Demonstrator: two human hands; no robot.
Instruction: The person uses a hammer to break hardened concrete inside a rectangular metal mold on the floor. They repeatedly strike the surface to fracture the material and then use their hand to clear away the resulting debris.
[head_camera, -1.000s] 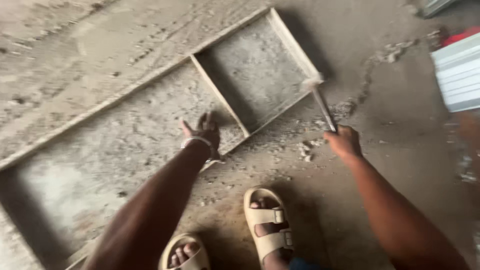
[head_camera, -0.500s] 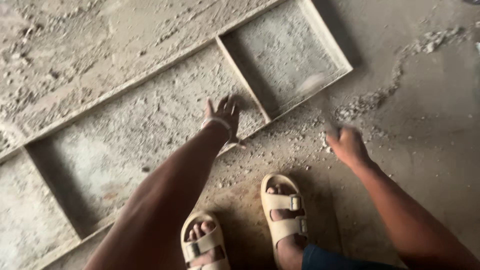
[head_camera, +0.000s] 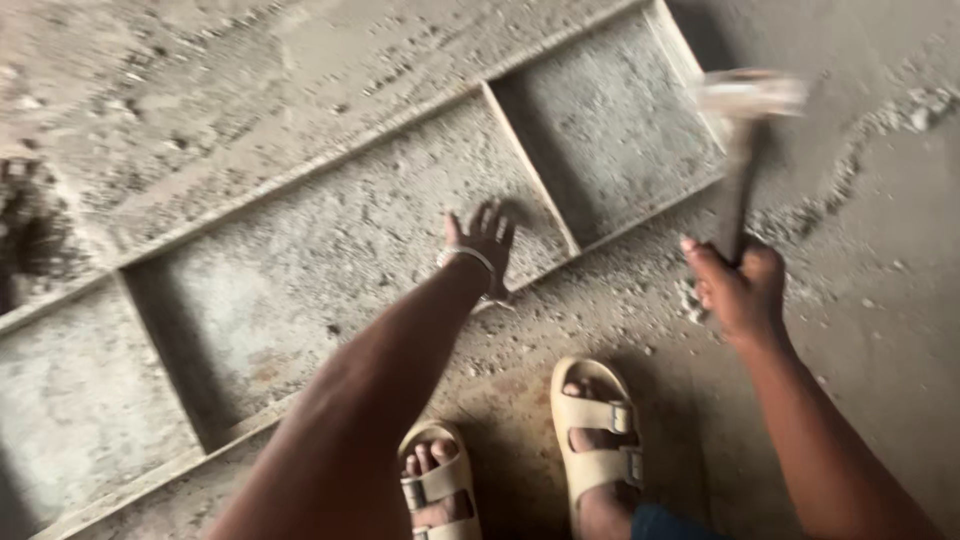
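Dusty concrete floor (head_camera: 880, 330), rubble scattered. One long compartmented mould frame (head_camera: 330, 250) is laid diagonally across it. Left hand (head_camera: 482, 245) is spread open, fingers pressed flat on the frame's near rail. Right hand (head_camera: 738, 290) is closed round one hammer (head_camera: 742, 150), head blurred over the frame's end. Two sandals (head_camera: 598, 440) are seen below.

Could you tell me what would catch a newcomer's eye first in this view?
First, the blurred hammer raised at upper right, gripped by the right hand over the corner of a long metal mould frame lying slantwise on the dusty floor. The left hand presses flat on the frame's near edge in the middle, and two feet in cream sandals stand at the bottom.
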